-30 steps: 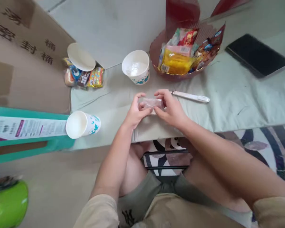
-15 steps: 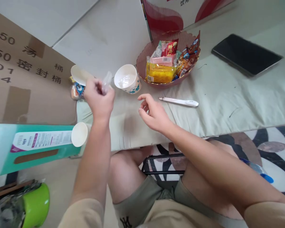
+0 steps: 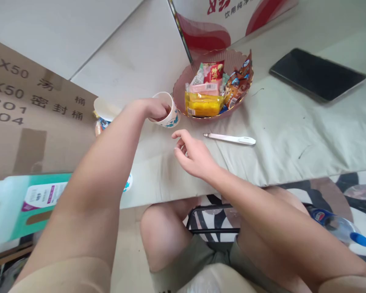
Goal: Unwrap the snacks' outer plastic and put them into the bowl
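Observation:
My left hand (image 3: pixel 159 110) reaches into a white paper cup (image 3: pixel 172 119) with a blue-green print. Its fingers are bunched, their tips hidden inside the cup, so I cannot see what they hold. Just in front, my right hand (image 3: pixel 192 154) hovers above the cloth, loosely curled with thumb and index finger apart and nothing between them. To its right lies a slim white-handled tool (image 3: pixel 230 139) with a small metal tip. A pink ribbed bowl (image 3: pixel 179 87) of wrapped snacks (image 3: pixel 205 103) stands beside the cup.
At right lies a black tablet-like device (image 3: pixel 317 74). A cardboard box (image 3: pixel 6 134) and a jug of green liquid (image 3: pixel 33 228) are at left. Another paper cup (image 3: pixel 128 183) is mostly behind my left forearm. A red-and-white carton (image 3: pixel 207 34) stands behind the bowl.
My left hand has moved right and into the paper cup; the clear plastic it held no longer shows there. My right hand keeps nearly the same pose. The view has shifted slightly.

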`<state>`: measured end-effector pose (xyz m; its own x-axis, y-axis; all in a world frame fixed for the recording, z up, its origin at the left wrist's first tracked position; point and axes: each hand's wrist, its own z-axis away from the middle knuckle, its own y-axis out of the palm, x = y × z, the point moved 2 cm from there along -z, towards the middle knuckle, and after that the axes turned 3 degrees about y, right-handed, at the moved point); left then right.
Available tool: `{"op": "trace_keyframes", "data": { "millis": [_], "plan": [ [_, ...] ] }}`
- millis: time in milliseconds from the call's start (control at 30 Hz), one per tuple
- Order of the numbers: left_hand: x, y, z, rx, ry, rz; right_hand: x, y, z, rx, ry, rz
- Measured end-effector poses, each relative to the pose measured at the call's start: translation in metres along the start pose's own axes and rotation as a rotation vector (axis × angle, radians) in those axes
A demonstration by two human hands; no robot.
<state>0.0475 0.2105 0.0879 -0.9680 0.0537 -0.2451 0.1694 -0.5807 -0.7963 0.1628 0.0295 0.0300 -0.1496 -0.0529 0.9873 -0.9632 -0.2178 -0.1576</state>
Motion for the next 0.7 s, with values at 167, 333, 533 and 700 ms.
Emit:
{"op": "trace_keyframes", "data": {
  "millis": [167,333,533,700],
  "plan": [
    [0.041,-0.023,0.029,-0.444,-0.049,0.110,0.012,0.019,0.000,0.023,-0.035,-0.032],
    [0.156,-0.030,0.064,-0.697,-0.303,-0.021,0.014,0.052,0.005,0.132,-0.036,-0.014],
    [0.230,0.016,0.064,-0.545,-0.284,-0.007,-0.001,0.072,-0.001,0.188,0.016,0.073],
    [0.236,0.024,0.047,-0.556,-0.301,0.077,-0.011,0.074,-0.009,0.189,0.047,0.119]
  ]
}}
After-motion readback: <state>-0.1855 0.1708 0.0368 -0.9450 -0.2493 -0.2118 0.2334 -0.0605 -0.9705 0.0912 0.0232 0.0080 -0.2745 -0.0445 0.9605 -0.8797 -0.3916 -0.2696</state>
